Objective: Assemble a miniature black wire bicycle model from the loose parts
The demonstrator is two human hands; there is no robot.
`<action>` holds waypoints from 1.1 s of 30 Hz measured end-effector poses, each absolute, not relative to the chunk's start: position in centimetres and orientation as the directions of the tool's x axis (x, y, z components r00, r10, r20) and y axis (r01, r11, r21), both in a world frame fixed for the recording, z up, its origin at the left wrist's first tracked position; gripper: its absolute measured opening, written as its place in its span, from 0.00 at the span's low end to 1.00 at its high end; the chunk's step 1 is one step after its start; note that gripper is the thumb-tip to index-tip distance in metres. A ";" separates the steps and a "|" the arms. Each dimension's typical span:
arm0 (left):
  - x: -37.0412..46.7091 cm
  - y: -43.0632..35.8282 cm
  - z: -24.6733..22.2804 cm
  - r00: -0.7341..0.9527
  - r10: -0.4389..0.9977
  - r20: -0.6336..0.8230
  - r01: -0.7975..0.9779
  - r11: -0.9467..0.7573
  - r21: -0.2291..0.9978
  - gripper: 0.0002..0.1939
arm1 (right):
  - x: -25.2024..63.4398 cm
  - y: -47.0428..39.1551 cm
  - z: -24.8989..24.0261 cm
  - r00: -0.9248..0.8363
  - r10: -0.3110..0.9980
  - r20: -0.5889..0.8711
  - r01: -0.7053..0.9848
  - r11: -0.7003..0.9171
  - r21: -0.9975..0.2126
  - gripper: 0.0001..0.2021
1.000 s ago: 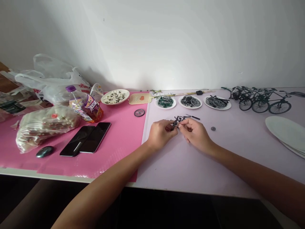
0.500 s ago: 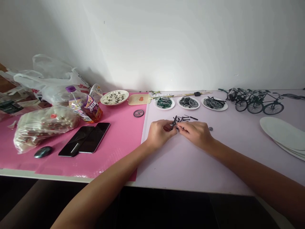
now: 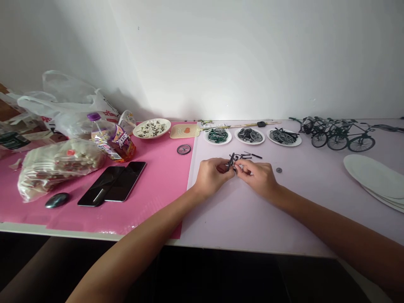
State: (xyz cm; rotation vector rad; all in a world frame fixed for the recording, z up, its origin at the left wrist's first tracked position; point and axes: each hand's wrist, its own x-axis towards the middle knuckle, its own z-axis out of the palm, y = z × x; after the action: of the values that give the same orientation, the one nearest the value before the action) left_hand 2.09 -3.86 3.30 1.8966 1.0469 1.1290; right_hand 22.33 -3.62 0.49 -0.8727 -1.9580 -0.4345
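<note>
My left hand is closed on a small dark part that sticks up between thumb and fingers. Right beside it, the fingertips of my right hand are pinched at the same part; what they hold is too small to make out. Just beyond the hands lie several thin black pieces and a short black rod. A small grey disc rests to the right of my right hand. On the pink mat is a loose black wheel.
Three plates of parts stand along the wall, with model bicycles at the back right. White plates are stacked at the right. Leftward are two phones, a bottle, a filled plastic bag and a dark mouse.
My right hand has shifted slightly, its fingers bending differently beside the dark part. My left hand is nearly unmoved.
</note>
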 end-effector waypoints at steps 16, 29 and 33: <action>2.0 -3.7 2.7 0.271 0.864 0.425 0.340 -0.499 0.797 0.06 | 20.3 -6.0 2.4 -0.015 0.960 0.280 0.373 0.265 -0.889 0.15; 2.1 -3.8 3.2 0.251 0.876 0.413 0.332 -0.479 0.813 0.07 | 22.3 -3.8 1.5 -0.397 0.320 0.860 0.715 0.695 0.072 0.11; 2.2 -3.9 3.2 0.257 0.876 0.408 0.316 -0.475 0.821 0.07 | 22.4 -3.7 1.6 -0.418 0.311 0.854 0.731 0.673 0.112 0.11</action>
State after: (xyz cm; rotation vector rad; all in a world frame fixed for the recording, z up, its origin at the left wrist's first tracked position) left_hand 2.18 -3.95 3.24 1.9285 1.0788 1.1957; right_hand 22.44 -3.69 1.62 -0.8052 -2.0093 -0.6049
